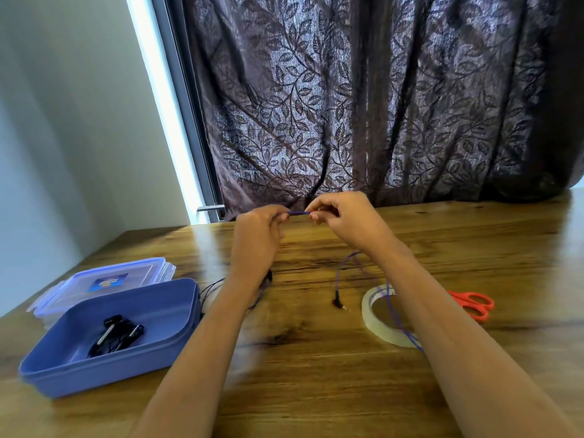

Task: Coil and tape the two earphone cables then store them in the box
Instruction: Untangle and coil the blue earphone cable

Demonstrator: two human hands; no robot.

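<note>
A purple earphone cable [298, 213] is stretched taut between my two hands, raised above the table. My left hand [257, 235] pinches one side and my right hand [343, 216] pinches the other. The rest of the cable hangs down and trails over the table, its jack [338, 304] lying near the tape roll [377, 324]. A coiled black earphone [118, 335] lies inside the open blue box [172, 308] at the left.
The clear box lid [104, 279] lies behind the box. Orange scissors [474, 305] rest right of the tape roll, partly hidden by my right forearm. A dark leaf-patterned curtain hangs at the wooden table's [316, 390] far edge.
</note>
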